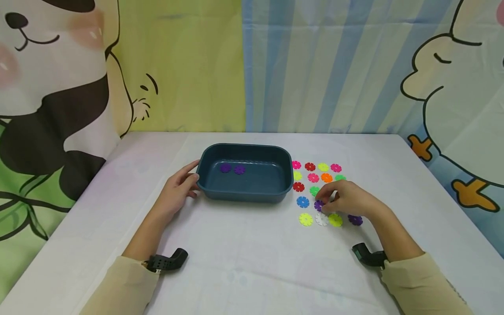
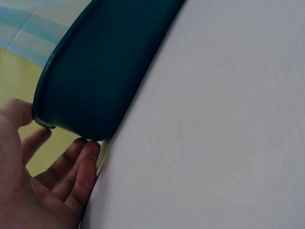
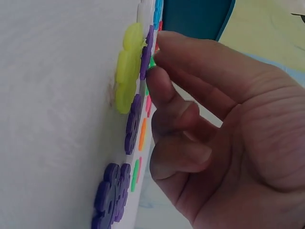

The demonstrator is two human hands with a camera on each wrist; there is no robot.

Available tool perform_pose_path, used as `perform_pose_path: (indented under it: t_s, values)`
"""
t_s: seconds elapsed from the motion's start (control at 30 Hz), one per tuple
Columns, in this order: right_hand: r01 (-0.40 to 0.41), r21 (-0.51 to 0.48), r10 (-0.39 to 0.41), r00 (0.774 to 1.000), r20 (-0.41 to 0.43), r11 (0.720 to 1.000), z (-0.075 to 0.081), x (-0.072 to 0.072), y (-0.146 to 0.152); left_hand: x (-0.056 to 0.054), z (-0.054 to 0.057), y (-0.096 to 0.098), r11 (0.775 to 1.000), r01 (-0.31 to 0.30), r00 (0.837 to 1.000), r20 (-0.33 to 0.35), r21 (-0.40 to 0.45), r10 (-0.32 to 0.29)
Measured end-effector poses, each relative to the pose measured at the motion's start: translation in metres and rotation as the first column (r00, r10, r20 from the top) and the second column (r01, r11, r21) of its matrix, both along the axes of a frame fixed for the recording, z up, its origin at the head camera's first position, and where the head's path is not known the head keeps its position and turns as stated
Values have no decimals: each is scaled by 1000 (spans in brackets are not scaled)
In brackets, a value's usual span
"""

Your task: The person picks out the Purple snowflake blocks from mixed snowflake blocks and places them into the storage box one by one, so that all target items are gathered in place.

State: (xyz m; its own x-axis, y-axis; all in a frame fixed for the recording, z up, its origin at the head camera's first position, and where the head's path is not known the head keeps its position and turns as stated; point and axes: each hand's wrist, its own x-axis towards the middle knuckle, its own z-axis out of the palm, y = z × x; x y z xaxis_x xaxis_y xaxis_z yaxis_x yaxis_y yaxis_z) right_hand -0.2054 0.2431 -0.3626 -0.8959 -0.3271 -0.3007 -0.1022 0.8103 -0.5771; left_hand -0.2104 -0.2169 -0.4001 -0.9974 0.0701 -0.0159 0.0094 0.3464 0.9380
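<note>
My left hand (image 1: pixel 176 190) touches the left end of a dark teal tray (image 1: pixel 244 196). In the left wrist view its fingers rest against the outside of the tray (image 2: pixel 109 62) near the rim and base. Two purple flower-shaped discs (image 1: pixel 232 169) lie inside the tray. To the right, my right hand (image 1: pixel 346 199) is over rows of coloured notched discs, its thumb and index finger pinching a purple flower-shaped disc (image 1: pixel 318 205). The right wrist view shows that purple disc (image 3: pixel 147 55) at the fingertips, beside a yellow disc (image 3: pixel 128 71). The palm hides some discs in the head view.
Yellow (image 1: pixel 306 219), white (image 1: pixel 321 219), blue (image 1: pixel 302 202), red (image 1: pixel 299 187), orange (image 1: pixel 326 177) and pink (image 1: pixel 336 168) discs lie right of the tray. Another purple disc (image 1: pixel 355 219) sits near the right wrist. A white cloth (image 1: pixel 252 262) covers the table; printed curtains hang behind.
</note>
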Motion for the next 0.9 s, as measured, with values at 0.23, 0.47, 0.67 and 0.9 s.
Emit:
perform_pose_path:
  t_s: [0.23, 0.47, 0.67, 0.9]
  values:
    - [-10, 64, 13, 999, -35, 998, -2, 1, -1, 1, 3, 1, 1000, 9, 1000, -1, 1, -9]
    - [-7, 91, 11, 999, -44, 996, -2, -1, -3, 2, 4, 1, 1000, 1, 1000, 4, 4, -1]
    - [-7, 86, 10, 999, -36, 996, -2, -1, -4, 2, 3, 1, 1000, -2, 1000, 11, 6, 2]
    - [-18, 64, 20, 999, -37, 998, -2, 0, -3, 2, 3, 2, 1000, -2, 1000, 6, 15, 2]
